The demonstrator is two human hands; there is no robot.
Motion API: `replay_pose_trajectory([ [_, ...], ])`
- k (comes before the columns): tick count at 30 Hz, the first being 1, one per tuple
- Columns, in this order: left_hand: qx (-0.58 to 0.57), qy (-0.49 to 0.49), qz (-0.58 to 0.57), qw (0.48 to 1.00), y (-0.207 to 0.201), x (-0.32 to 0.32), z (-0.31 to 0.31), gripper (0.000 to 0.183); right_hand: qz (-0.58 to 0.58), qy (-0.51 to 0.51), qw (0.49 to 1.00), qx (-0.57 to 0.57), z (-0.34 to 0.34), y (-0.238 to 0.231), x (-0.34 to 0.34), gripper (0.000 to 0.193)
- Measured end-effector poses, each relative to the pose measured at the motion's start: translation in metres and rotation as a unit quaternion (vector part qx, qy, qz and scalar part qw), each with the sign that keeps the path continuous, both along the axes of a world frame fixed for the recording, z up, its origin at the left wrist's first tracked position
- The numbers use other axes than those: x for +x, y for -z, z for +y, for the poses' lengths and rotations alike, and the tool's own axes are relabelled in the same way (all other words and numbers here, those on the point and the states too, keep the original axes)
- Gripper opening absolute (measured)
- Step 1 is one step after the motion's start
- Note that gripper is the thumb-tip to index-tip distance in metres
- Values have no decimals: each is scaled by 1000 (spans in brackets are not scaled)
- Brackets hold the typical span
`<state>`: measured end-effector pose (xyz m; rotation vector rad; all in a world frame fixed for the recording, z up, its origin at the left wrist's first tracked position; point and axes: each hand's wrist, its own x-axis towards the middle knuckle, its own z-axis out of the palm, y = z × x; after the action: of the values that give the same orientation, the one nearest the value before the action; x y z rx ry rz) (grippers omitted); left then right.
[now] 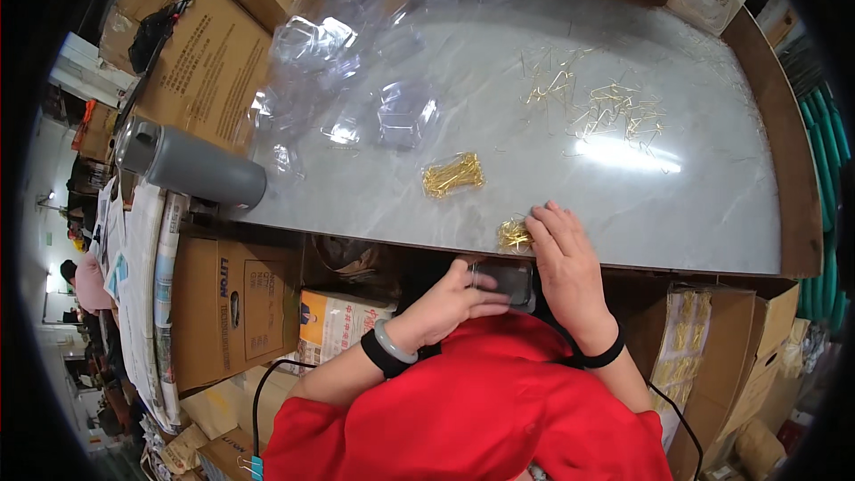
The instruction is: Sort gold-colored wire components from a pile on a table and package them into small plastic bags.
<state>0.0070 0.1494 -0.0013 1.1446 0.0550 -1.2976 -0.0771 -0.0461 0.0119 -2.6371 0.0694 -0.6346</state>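
Note:
Below the table's front edge, my left hand (450, 303) grips a small clear plastic box (514, 283), its fingers around the box's left side. My right hand (563, 254) lies on the table edge with fingers stretched out. Its fingertips touch or nearly touch a small heap of gold wire hooks (513, 236) just above the box. Whether a hook sits under those fingers is hidden. Farther back lies a neat bundle of gold hooks (454, 175). Loose gold hooks (619, 116) are scattered at the right of the table.
Many clear plastic boxes (405, 116) cover the left and far left of the grey tabletop (499, 62). A grey bottle (200, 165) lies or leans at the left edge. Cardboard cartons (236, 303) stand below and around the table. A brown raised border (793, 142) runs along the right.

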Motion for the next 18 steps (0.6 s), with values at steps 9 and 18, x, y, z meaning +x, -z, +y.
replay_pose_trajectory([
  [9, -185, -22, 121, 975, -17, -4, 11, 56, 39, -108, 993, 32, 11, -4, -30, 40],
  [18, -188, 27, -105, 976, -26, -9, 4, 73, 19, -122, 979, 160, 9, -16, -29, 39],
])
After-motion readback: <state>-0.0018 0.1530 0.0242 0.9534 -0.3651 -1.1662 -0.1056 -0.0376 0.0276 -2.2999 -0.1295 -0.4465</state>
